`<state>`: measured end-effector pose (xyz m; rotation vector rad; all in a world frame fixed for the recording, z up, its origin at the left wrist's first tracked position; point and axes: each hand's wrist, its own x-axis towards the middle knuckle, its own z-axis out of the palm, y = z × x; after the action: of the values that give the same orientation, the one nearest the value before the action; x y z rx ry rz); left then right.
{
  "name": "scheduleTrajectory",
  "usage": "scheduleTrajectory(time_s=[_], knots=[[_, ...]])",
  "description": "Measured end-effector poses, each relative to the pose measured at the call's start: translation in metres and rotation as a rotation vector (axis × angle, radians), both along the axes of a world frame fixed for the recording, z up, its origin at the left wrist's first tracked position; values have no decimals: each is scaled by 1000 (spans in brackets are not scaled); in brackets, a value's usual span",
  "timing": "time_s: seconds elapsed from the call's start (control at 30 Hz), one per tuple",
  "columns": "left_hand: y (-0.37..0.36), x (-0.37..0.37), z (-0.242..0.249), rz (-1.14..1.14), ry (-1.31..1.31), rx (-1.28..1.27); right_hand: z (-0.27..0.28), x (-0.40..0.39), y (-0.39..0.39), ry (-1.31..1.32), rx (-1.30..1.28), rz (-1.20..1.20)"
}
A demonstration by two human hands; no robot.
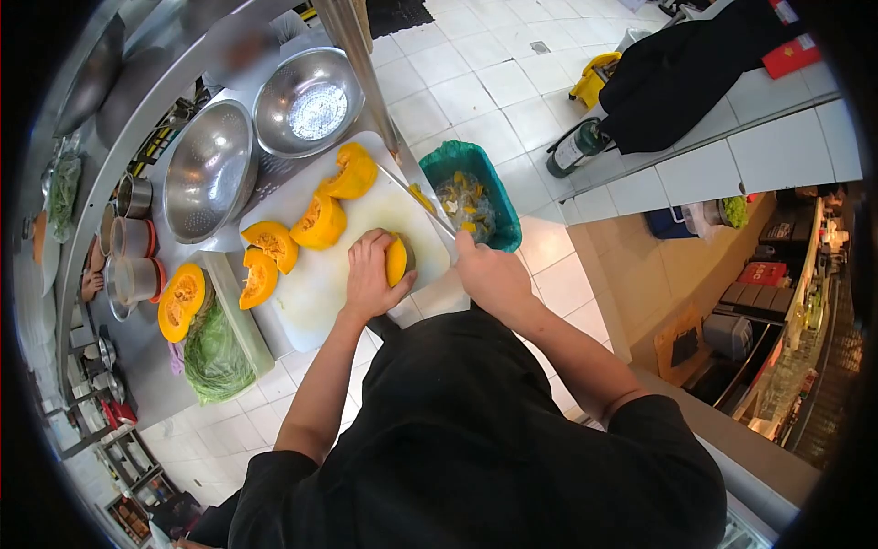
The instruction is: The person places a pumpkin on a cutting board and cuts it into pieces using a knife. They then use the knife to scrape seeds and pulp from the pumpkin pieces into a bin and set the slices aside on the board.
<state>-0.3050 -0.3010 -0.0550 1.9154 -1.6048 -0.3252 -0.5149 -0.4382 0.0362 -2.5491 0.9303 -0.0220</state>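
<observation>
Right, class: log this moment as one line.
left hand: steadying pumpkin piece | right hand: gripping knife | white cutting board: under pumpkin piece | green bin: scraps inside

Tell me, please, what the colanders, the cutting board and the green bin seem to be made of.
Colanders: likely polished stainless steel, judging by the silvery sheen and bright reflections. Cutting board: probably plastic, smooth and mostly matte; it is whitish without visible wood grain. Green bin: apparently glossy plastic, from its shiny walls.
</observation>
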Motion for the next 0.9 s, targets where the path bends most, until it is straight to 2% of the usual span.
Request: scheduleTrajectory(time_s=[0.13, 0.2, 0.33, 0.47, 0.57, 0.63, 0.73, 0.77, 0.83, 0.9], knots=[[1, -6, -2, 67, -17, -9, -10, 7, -7, -29, 11, 65], [3, -10, -4, 97, -14, -7, -22, 13, -13, 75, 97, 104], [0, -14, -9, 216, 3, 11, -25, 10, -12, 88, 79, 132], [2, -16, -2, 234, -23, -23, -39, 1, -7, 103, -105, 122], [-10, -21, 44, 142, -149, -168, -50, -4, -7, 52, -241, 108], [-38, -23, 65, -50, -277, 136, -51, -5, -5, 15, -284, 92], [-67, -27, 58, -106, -446, 213, -49, -6, -8, 11, -345, 60], [-79, -27, 58, -109, -449, 206, -53, -8, -10, -2, -317, 34], [-96, -28, 60, -192, -430, 374, -60, -12, -10, -13, -287, 4], [-106, -27, 47, -207, -445, 315, -61, -12, -10, -37, -167, -40]])
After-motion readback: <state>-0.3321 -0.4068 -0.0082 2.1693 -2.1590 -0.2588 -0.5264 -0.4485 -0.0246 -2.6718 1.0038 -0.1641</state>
